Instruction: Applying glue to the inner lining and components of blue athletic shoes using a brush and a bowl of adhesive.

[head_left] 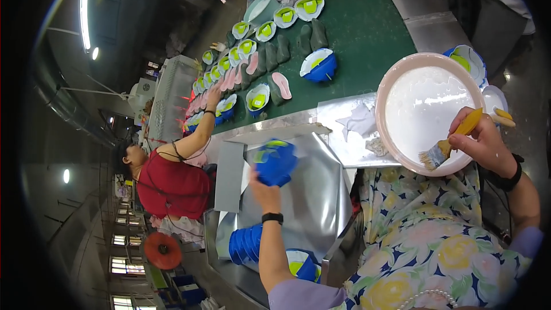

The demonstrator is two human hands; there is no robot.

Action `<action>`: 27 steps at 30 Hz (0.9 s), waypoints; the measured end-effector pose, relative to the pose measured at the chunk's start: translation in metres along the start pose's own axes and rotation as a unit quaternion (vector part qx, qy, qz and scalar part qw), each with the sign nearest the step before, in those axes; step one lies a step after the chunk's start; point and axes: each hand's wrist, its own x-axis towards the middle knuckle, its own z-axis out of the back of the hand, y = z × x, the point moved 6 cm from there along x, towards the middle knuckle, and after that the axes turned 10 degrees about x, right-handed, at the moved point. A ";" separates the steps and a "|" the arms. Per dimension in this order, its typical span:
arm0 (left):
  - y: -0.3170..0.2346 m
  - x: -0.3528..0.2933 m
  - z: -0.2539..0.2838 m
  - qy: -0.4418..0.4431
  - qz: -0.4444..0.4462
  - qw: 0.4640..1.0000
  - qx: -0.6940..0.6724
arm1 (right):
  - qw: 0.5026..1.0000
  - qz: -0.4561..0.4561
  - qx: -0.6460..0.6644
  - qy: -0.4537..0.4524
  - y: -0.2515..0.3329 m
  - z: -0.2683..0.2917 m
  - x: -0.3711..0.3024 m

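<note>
Your left hand, just below the centre of the view's clock face, pinches a blue shoe upper by its edge; blur hides where each finger sits. The upper hangs over the metal tray. At four o'clock from the pale pink basin, your right hand closes around a yellow-handled brush, bristles pointing to its seven o'clock. They lie over the basin's near side; you can't tell whether they touch the white liquid.

You seem to be between loading the brush and coating the upper. The next move likely calls for steadying the upper, wiping excess liquid off on the rim, then bringing the bristles toward nine o'clock without dripping. A blue stack sits between six and seven.
</note>
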 end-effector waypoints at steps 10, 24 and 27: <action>-0.075 -0.042 0.003 0.254 -0.022 0.966 -0.035 | 0.993 0.011 -0.103 -0.055 -0.029 0.026 0.029; -0.017 0.089 0.107 -0.011 -0.088 0.996 0.015 | 0.971 0.068 -0.230 0.008 -0.032 0.006 0.064; 0.018 0.101 0.110 0.153 0.037 0.985 -0.064 | 0.966 0.092 -0.223 0.091 -0.047 -0.035 0.073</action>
